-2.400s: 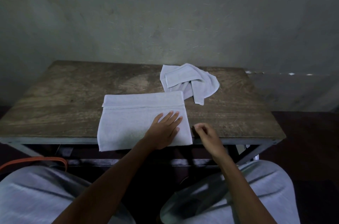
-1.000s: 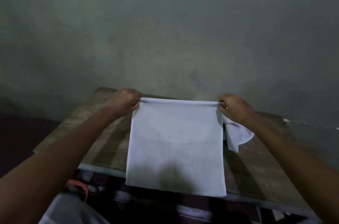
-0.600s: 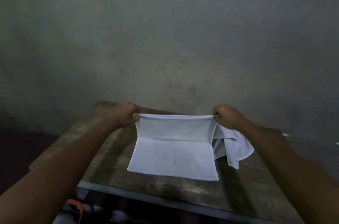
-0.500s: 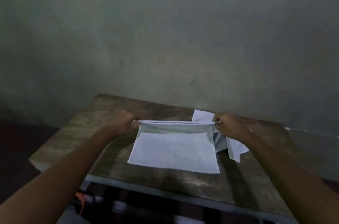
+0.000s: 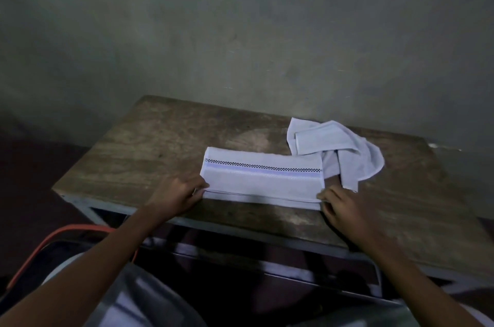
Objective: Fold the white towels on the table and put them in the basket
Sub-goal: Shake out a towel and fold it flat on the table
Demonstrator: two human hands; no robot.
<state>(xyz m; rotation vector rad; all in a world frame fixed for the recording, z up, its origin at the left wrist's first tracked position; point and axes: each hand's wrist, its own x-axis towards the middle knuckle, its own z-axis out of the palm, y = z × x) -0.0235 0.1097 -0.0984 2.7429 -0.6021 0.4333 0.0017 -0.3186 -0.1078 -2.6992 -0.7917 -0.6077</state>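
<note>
- One grey plastered wall (image 5: 240, 19) fills the upper half of the view and stands right behind the table.
- One worn wooden table (image 5: 149, 155) with a pale metal frame lies below the wall, its near edge facing the person.
- Some grey cloth (image 5: 139, 300) covers the person's lap at the bottom of the view, under both bare forearms.
- One folded towel (image 5: 263, 182), white, lies flat as a long strip in the middle of the table, close to the near edge. A dark checked line and a pale blue stripe run along its far side. Layered edges show along its near side.
- One crumpled towel (image 5: 347, 150), also white, lies in a loose heap toward the far right of the table. It meets the far right corner of the folded towel, and one flap hangs down past that towel's right end.
- At the near left corner of the folded towel, the left hand (image 5: 179, 195) pinches the layered edge with curled fingers.
- At the near right corner, the right hand (image 5: 344, 209) grasps the same edge, fingers bent around it and knuckles up.
- One thin orange rim (image 5: 53, 235) curves at the lower left, below the table and beside the left forearm. What it belongs to cannot be told.
</note>
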